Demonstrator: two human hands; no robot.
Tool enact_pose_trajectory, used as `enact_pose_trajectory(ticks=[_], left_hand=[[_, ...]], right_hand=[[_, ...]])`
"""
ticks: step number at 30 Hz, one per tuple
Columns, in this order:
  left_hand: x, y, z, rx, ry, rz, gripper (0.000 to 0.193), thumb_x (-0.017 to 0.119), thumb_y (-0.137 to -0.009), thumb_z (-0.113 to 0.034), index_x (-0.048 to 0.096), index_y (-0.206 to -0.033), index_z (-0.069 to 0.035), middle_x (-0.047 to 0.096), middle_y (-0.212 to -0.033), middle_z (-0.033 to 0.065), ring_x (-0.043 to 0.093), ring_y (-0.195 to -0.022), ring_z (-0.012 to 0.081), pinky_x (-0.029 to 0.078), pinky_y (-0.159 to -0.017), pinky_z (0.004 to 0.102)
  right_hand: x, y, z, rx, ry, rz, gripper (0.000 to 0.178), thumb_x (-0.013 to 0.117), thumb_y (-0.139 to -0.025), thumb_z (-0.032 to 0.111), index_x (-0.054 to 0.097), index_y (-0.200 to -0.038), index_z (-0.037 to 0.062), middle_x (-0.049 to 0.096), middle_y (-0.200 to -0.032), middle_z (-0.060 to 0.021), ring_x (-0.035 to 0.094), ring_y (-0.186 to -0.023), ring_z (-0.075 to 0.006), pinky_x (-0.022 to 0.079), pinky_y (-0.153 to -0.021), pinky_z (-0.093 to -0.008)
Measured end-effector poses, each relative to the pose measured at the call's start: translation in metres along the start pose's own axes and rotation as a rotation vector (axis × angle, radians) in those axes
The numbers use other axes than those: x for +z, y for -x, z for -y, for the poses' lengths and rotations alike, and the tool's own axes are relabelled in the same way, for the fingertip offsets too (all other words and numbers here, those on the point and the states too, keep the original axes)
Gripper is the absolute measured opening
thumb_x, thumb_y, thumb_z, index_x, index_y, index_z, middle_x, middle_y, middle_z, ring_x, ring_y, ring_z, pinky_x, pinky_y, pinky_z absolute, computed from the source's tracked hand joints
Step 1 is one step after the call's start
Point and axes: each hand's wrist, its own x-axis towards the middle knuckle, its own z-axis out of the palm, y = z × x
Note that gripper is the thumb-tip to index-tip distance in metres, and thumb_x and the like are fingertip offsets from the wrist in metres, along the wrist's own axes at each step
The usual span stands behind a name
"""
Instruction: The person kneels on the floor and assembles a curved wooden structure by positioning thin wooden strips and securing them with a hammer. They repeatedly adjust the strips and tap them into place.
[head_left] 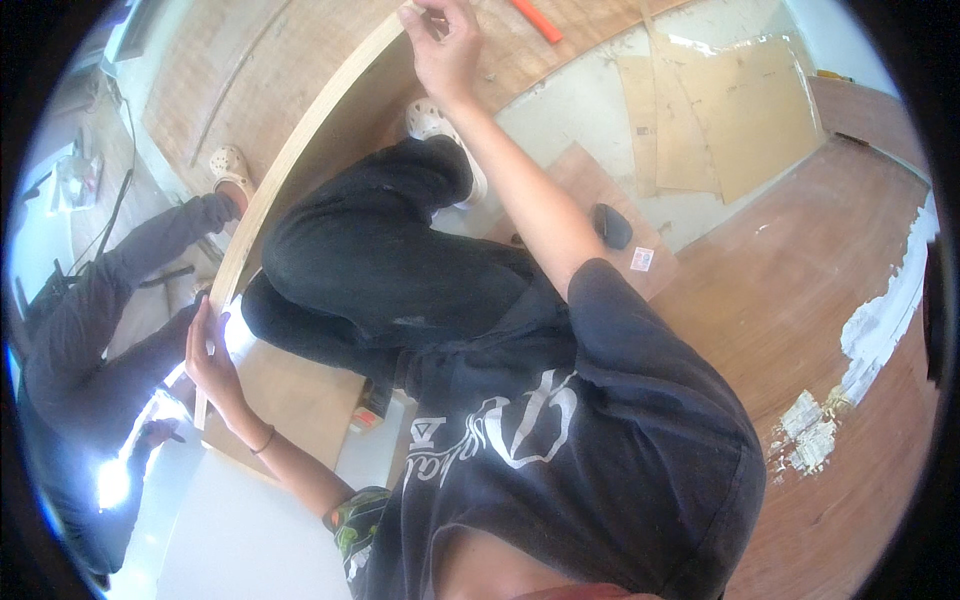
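Observation:
A plywood panel stands on edge in front of my bent legs, its pale layered edge running from the lower left up to the top. My right hand pinches the panel's far end between thumb and curled fingers. Lower down, my left hand grips the near part of the same edge, its fingers fairly straight along the outer face and its thumb on the inner side. The panel's inner face is partly hidden by my knees.
Another person's dark-trousered leg is beyond the panel at left, near a glaring light. An orange strip lies at the top. Brown sheets, a small black object and white flaking patches are at right.

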Motion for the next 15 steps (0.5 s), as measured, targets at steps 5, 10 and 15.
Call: enact_pose_trajectory(ticks=[5,10,15], left_hand=[[-0.001,0.001,0.004,-0.043,0.036,0.000,0.035,0.072,-0.084,-0.003,0.069,-0.119,-0.006,0.072,-0.102,0.0110,0.067,-0.084,0.0194,0.052,-0.077,0.0332],[0.000,0.001,0.010,-0.034,0.059,-0.026,0.032,0.071,-0.086,-0.005,0.070,-0.117,-0.006,0.073,-0.104,0.0122,0.070,-0.087,0.0208,0.053,-0.077,0.0327],[0.009,-0.009,0.022,-0.054,0.030,-0.001,0.029,0.066,-0.091,-0.013,0.069,-0.119,-0.008,0.072,-0.103,0.0141,0.071,-0.083,0.0206,0.053,-0.074,0.0329]], right_hand=[[0.005,0.000,-0.006,0.003,0.034,-0.006,0.024,0.075,-0.084,0.023,0.070,-0.093,0.0010,0.064,-0.089,-0.0126,0.062,-0.085,-0.0256,0.051,-0.079,-0.0362],[0.011,-0.004,-0.013,-0.035,0.089,-0.003,0.025,0.075,-0.083,0.025,0.071,-0.095,0.0033,0.065,-0.089,-0.0120,0.063,-0.084,-0.0274,0.051,-0.078,-0.0368],[0.011,-0.017,-0.019,0.028,0.089,0.206,0.028,0.061,-0.096,0.026,0.061,-0.111,0.0018,0.060,-0.102,-0.0154,0.058,-0.093,-0.0286,0.048,-0.080,-0.0362]])
